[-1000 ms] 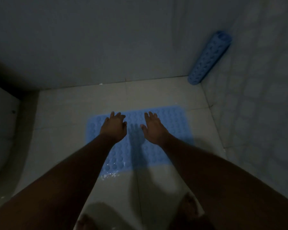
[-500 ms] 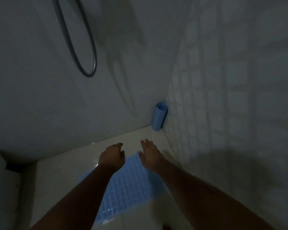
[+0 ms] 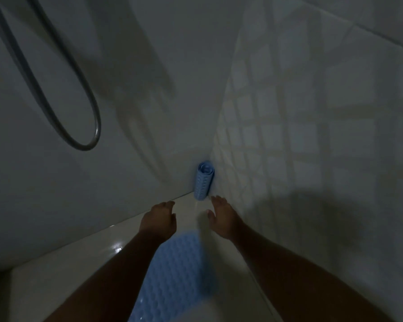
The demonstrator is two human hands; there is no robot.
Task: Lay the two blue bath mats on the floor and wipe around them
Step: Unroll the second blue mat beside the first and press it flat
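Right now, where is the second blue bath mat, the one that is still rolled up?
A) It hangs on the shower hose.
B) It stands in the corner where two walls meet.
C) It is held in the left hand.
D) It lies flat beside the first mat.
B: the rolled mat stands upright in the corner, and both hands are empty.

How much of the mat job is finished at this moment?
Done: one mat lies flat on the floor. In hand: the left hand and right hand, both empty, reach toward the rolled mat standing in the corner. Left: unroll it, lay it down, then wipe around both; no cloth is visible.
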